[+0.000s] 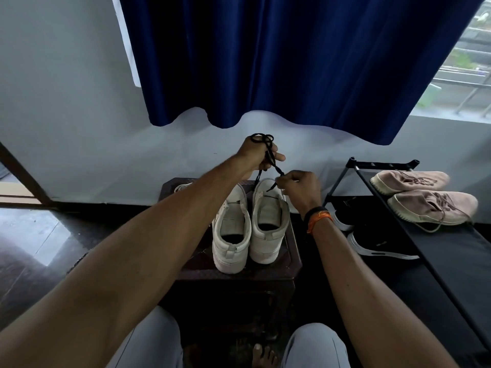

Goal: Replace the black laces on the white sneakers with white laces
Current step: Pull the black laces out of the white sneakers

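Observation:
Two white sneakers, the left one [231,229] and the right one [269,221], stand side by side on a dark stool [265,277], heels toward me, with no laces showing on them. My left hand [255,155] is raised above their toes and grips a bunch of black lace [263,139] looped around its fingers. My right hand [299,185] pinches the lace's loose end just above the right sneaker. A white object [183,186] peeks out behind my left forearm on the stool.
A black shoe rack [414,235] stands to the right with a pair of pink sneakers [425,197] on top and black sneakers [372,245] below. A blue curtain [265,62] hangs on the wall ahead. My knees and a bare foot are at the bottom.

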